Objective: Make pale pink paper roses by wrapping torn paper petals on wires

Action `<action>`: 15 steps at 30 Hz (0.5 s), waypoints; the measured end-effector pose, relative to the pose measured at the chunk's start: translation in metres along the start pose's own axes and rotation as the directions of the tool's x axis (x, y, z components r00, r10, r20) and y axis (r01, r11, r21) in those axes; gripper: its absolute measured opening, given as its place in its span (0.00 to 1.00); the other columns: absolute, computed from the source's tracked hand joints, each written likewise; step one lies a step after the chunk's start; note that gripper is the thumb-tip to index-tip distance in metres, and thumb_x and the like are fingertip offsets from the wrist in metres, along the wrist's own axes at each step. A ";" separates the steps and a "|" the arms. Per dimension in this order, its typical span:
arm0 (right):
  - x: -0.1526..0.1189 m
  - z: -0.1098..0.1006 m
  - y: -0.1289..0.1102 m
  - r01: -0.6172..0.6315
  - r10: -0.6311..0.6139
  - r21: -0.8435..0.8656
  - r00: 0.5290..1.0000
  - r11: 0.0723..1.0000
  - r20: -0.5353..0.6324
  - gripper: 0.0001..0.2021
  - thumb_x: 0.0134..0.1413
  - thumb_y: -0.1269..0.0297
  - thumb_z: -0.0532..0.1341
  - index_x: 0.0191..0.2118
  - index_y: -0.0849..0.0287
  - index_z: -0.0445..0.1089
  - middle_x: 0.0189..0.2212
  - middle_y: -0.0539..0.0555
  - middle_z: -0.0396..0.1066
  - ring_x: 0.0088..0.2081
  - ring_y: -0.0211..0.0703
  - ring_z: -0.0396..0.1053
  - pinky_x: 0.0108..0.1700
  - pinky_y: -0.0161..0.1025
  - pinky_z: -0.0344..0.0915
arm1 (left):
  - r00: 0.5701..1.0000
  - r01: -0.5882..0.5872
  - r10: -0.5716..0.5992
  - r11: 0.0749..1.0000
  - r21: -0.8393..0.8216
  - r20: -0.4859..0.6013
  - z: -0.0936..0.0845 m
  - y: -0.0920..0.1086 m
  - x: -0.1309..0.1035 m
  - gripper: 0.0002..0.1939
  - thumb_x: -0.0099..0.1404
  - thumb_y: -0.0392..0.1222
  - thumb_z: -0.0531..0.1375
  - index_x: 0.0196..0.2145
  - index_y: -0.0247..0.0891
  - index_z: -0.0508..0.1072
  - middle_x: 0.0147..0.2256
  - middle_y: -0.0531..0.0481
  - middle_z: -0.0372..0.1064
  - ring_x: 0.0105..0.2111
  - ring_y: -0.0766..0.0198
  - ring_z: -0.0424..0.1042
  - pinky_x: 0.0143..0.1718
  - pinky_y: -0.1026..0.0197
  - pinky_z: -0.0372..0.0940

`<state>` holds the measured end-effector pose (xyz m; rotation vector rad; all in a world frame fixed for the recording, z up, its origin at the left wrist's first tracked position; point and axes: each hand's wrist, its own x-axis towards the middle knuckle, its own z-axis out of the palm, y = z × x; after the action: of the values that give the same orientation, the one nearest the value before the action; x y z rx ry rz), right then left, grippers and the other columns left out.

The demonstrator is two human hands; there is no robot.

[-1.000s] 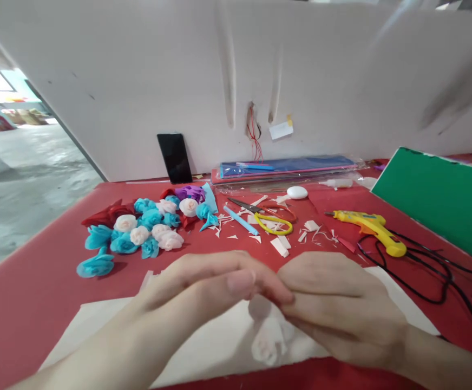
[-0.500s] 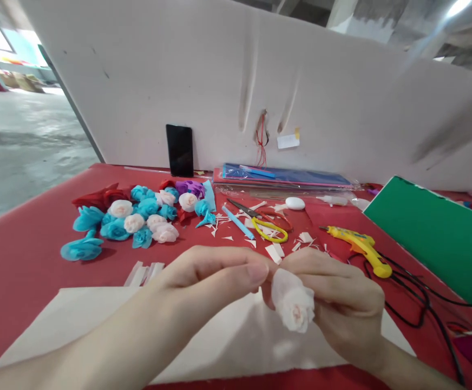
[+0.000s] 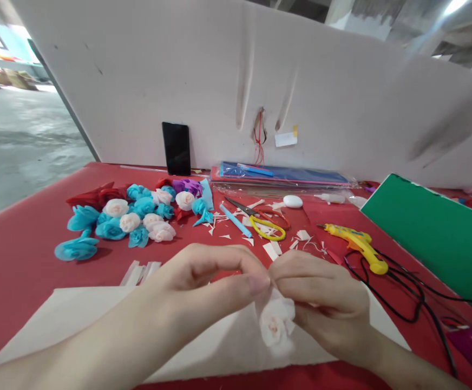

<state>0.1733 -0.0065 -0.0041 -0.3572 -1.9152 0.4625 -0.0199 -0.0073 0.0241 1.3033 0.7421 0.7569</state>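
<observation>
The pale rose hangs between the person's hands, held over the white sheet on the red table. Its long axis runs close to the twelve-to-six line, with twelve away from the person: the pinched base sits at twelve, and the bloom hangs towards six, its open face turned back to the person. The left hand, in from nine, nips that base between thumb and forefinger. The right hand, in from three, has its fingers bunched on the same base, the tips mostly hidden from me. Out from the rose, the scissors lie near twelve, the glue gun between one and two, and a heap of paper flowers at ten.
</observation>
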 end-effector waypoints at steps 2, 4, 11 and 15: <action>-0.001 0.001 0.001 0.001 -0.001 0.010 1.000 1.000 0.000 0.07 0.60 0.71 0.61 0.36 0.67 0.76 0.26 0.61 0.77 0.30 0.41 0.74 0.34 0.36 0.74 | 1.000 0.018 -0.018 1.000 -0.013 0.005 -0.001 0.002 0.001 0.07 0.59 0.44 0.65 0.24 0.47 0.78 0.26 0.60 0.72 0.30 0.70 0.69 0.34 0.75 0.65; -0.002 0.002 0.002 -0.023 0.023 0.042 1.000 0.999 -0.006 0.07 0.60 0.69 0.62 0.38 0.66 0.77 0.26 0.60 0.77 0.30 0.41 0.74 0.34 0.37 0.74 | 1.000 0.018 -0.018 1.000 -0.010 0.002 -0.001 0.003 0.002 0.07 0.58 0.43 0.65 0.23 0.46 0.78 0.25 0.61 0.72 0.29 0.71 0.69 0.33 0.76 0.65; -0.005 0.004 0.005 -0.271 0.275 0.181 0.961 0.945 0.000 0.08 0.59 0.63 0.63 0.37 0.57 0.80 0.25 0.56 0.78 0.29 0.41 0.73 0.34 0.37 0.70 | 0.981 -0.043 0.046 0.999 0.022 -0.187 0.000 -0.006 -0.004 0.06 0.57 0.51 0.65 0.26 0.52 0.81 0.30 0.63 0.79 0.36 0.68 0.76 0.36 0.74 0.68; -0.009 0.003 0.004 -0.421 0.430 0.294 0.902 0.858 0.036 0.09 0.57 0.58 0.65 0.32 0.53 0.81 0.26 0.54 0.77 0.30 0.42 0.71 0.36 0.39 0.67 | 0.971 -0.064 0.066 0.998 0.016 -0.228 0.002 -0.001 -0.005 0.07 0.54 0.51 0.65 0.24 0.49 0.80 0.27 0.60 0.79 0.33 0.63 0.78 0.35 0.68 0.71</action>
<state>0.1743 -0.0071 -0.0140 -0.5894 -1.6986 1.0208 -0.0204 -0.0124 0.0239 1.2663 0.8900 0.9690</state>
